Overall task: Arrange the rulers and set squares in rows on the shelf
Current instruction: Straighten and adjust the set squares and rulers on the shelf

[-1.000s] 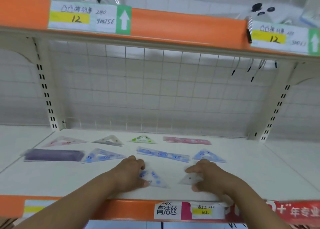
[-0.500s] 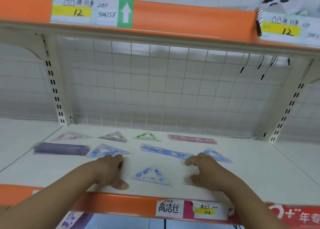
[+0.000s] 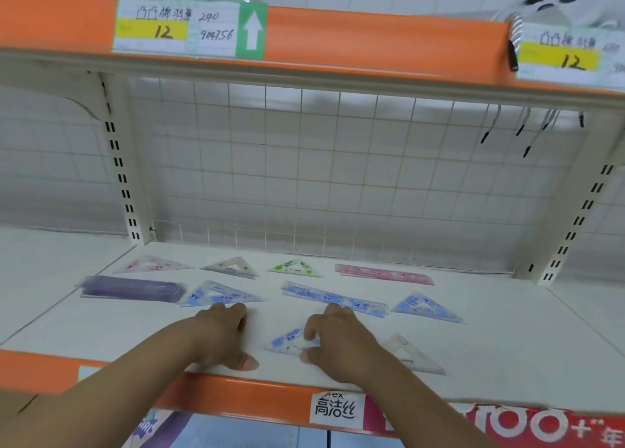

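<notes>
Rulers and set squares lie flat on the white shelf [image 3: 507, 346]. The back row holds a pink set square [image 3: 152, 265], a clear set square [image 3: 231, 267], a green set square [image 3: 294, 269] and a pink ruler [image 3: 382, 274]. The middle row holds a purple ruler [image 3: 130, 288], a blue set square [image 3: 220, 295], a blue ruler [image 3: 333, 298] and another blue set square [image 3: 424, 307]. At the front, my right hand [image 3: 338, 342] pinches the right corner of a small blue set square [image 3: 287, 342] between curled fingers and thumb. A clear set square [image 3: 412, 354] lies to its right, untouched. My left hand [image 3: 220, 336] rests on the shelf, holding nothing.
A wire grid [image 3: 321, 177] backs the shelf between slotted uprights [image 3: 121, 177]. The orange front lip [image 3: 236, 393] carries price labels. An upper shelf with an orange edge [image 3: 372, 38] hangs overhead. Cords [image 3: 524, 133] dangle at the back right.
My left hand let go of the front blue set square and slid left. My right hand left the clear set square and moved left onto the blue one.
</notes>
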`<state>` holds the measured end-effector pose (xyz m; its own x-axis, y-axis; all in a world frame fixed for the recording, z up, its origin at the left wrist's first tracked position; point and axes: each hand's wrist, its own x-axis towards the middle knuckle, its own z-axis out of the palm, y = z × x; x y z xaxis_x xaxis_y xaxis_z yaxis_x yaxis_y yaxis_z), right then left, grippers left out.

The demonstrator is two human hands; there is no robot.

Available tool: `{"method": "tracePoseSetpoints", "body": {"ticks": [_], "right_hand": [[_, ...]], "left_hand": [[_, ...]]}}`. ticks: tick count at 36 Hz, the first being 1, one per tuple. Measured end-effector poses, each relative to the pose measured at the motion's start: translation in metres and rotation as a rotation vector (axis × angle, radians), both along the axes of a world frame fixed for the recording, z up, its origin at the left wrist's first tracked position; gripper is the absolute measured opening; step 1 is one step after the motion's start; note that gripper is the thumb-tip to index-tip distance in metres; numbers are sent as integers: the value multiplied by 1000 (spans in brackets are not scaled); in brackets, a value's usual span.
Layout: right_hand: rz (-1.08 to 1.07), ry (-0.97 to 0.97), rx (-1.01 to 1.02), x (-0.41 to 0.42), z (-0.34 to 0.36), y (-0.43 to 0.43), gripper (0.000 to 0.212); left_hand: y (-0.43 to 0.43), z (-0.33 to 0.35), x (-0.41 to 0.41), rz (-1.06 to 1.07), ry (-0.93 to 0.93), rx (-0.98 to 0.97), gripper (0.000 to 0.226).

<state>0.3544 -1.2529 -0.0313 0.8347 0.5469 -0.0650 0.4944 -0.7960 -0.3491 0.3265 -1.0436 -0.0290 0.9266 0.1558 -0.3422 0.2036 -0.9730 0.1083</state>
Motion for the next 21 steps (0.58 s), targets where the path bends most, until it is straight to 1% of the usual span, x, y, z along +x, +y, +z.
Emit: {"method": "tracePoseSetpoints", "body": {"ticks": [6, 9, 12, 15, 18, 20, 21], "right_hand": [[24, 39, -11, 2, -2, 5, 29], [32, 57, -7, 5, 0, 0, 34], [-32, 48, 38, 12, 7, -24, 40], [-133, 7, -59, 21, 17, -61, 39], [-170, 54, -198, 25, 20, -92, 32], [-166, 100, -221, 26, 19, -105, 20], [-165, 112, -211, 26, 18, -109, 19]], "left_hand": [[0, 0, -2, 6, 3, -12, 69], [1, -1, -3, 4, 12, -25, 69], [2, -1, -2, -2, 12, -28, 70], [4, -1, -1, -8, 13, -40, 70], [5, -1, 2, -19, 27, -45, 68], [5, 0, 3, -30, 34, -46, 67], [5, 1, 4, -36, 38, -52, 66]]}}
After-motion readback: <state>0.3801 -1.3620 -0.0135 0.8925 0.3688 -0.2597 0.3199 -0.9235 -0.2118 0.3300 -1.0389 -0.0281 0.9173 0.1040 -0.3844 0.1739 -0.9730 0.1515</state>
